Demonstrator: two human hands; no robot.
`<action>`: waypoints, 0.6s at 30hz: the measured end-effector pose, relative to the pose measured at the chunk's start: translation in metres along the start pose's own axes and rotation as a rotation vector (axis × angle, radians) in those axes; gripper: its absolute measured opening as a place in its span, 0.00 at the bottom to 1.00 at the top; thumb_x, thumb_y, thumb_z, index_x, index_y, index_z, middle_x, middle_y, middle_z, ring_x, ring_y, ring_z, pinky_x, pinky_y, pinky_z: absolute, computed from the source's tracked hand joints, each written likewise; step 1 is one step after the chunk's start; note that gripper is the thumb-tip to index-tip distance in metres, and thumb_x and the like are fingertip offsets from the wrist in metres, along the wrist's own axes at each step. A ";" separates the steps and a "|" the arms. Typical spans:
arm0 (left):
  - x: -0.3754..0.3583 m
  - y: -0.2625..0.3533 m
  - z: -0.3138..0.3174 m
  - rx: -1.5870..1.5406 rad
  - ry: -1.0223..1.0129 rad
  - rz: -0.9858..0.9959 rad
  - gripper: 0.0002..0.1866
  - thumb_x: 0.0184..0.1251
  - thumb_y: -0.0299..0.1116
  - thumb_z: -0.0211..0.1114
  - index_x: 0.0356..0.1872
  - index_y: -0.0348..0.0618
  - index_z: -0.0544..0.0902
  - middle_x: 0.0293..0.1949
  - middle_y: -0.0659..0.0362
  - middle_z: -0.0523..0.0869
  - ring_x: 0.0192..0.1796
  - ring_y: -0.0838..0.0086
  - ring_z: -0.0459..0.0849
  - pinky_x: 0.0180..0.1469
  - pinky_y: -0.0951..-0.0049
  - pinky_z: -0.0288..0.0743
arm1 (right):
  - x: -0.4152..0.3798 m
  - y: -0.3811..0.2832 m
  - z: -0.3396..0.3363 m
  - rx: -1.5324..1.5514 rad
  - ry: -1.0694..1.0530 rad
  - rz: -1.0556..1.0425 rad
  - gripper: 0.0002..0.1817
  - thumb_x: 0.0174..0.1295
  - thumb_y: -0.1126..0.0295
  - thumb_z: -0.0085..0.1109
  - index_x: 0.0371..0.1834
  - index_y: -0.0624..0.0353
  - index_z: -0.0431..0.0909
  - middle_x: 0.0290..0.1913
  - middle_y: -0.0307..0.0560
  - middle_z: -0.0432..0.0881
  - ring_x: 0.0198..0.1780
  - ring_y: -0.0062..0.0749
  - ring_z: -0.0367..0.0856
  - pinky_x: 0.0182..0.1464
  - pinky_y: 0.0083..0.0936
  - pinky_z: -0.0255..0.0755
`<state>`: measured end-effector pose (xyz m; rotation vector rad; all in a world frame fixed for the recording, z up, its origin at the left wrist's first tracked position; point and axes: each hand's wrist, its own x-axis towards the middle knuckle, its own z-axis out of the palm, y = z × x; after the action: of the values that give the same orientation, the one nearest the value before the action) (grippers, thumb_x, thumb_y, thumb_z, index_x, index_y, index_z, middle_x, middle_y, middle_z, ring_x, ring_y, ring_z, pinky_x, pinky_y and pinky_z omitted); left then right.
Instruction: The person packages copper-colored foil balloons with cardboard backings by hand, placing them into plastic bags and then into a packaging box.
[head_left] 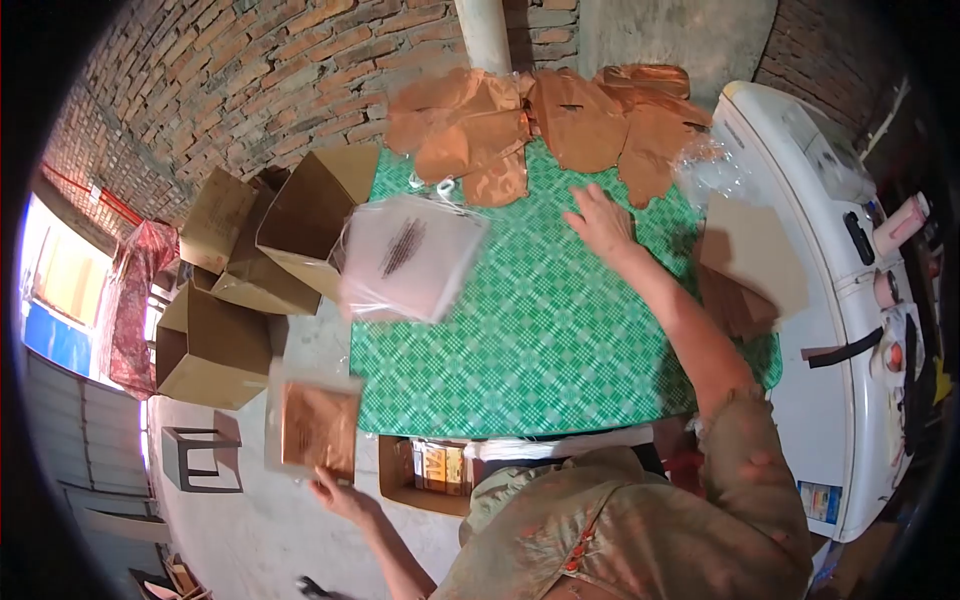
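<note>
My left hand is beyond the table's left edge, its fingers closed on the lower edge of a clear plastic packet. Inside the packet lies a folded, shiny copper-brown sheet. Over the back part of the table my right hand is stretched out with nothing in it, fingers apart. Nearest to it are copper-brown, glove-shaped flat pieces, spread along the table's far edge. More such brown pieces lie at the back left. A stack of clear plastic bags with dark print sits at the table's left.
A green checked cloth covers the table. Open cardboard boxes stand to its left, near a small dark stool-like frame. Another carton is by my body. On the right, a white appliance carries a cardboard sheet.
</note>
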<state>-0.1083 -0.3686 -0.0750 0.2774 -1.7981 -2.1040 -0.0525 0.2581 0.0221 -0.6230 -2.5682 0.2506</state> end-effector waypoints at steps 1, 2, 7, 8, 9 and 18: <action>0.001 -0.006 -0.015 -0.002 0.057 -0.021 0.14 0.81 0.38 0.64 0.52 0.38 0.77 0.50 0.58 0.83 0.50 0.74 0.80 0.53 0.68 0.78 | 0.015 0.006 0.007 -0.039 0.003 0.015 0.25 0.66 0.60 0.69 0.63 0.57 0.75 0.53 0.54 0.77 0.46 0.54 0.85 0.44 0.46 0.81; 0.002 -0.012 -0.029 -0.003 0.114 -0.044 0.14 0.79 0.39 0.66 0.50 0.39 0.76 0.48 0.58 0.83 0.50 0.74 0.80 0.50 0.67 0.78 | 0.028 0.011 0.012 -0.079 0.005 0.032 0.27 0.65 0.59 0.70 0.63 0.58 0.74 0.53 0.54 0.76 0.46 0.54 0.85 0.44 0.46 0.81; -0.007 -0.131 -0.120 0.232 0.198 -0.329 0.13 0.77 0.33 0.67 0.50 0.37 0.74 0.46 0.57 0.82 0.44 0.72 0.82 0.46 0.66 0.82 | 0.085 0.018 0.039 -0.171 0.059 0.049 0.26 0.63 0.58 0.73 0.58 0.60 0.75 0.52 0.53 0.76 0.48 0.53 0.87 0.42 0.46 0.83; -0.011 -0.154 -0.124 0.180 0.194 -0.354 0.12 0.77 0.31 0.67 0.51 0.36 0.75 0.47 0.56 0.82 0.44 0.71 0.82 0.45 0.66 0.83 | 0.093 0.018 0.043 -0.177 0.054 0.059 0.24 0.64 0.59 0.71 0.56 0.60 0.76 0.52 0.54 0.76 0.48 0.53 0.87 0.42 0.46 0.83; -0.023 -0.156 -0.113 0.141 0.188 -0.358 0.11 0.77 0.29 0.66 0.49 0.37 0.74 0.46 0.55 0.82 0.44 0.70 0.83 0.45 0.65 0.83 | 0.102 0.020 0.047 -0.183 0.049 0.068 0.21 0.65 0.61 0.70 0.54 0.60 0.77 0.52 0.54 0.76 0.48 0.53 0.87 0.42 0.46 0.83; -0.034 -0.162 -0.110 0.376 0.020 -0.876 0.26 0.74 0.49 0.66 0.61 0.44 0.69 0.61 0.53 0.78 0.61 0.59 0.79 0.50 0.47 0.80 | 0.145 0.047 0.060 -0.333 0.106 0.054 0.05 0.67 0.68 0.59 0.37 0.55 0.83 0.44 0.51 0.81 0.43 0.53 0.87 0.42 0.51 0.81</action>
<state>-0.0586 -0.4353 -0.2557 1.3921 -2.3148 -2.1870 -0.1769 0.3642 0.0162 -0.8029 -2.5106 -0.1929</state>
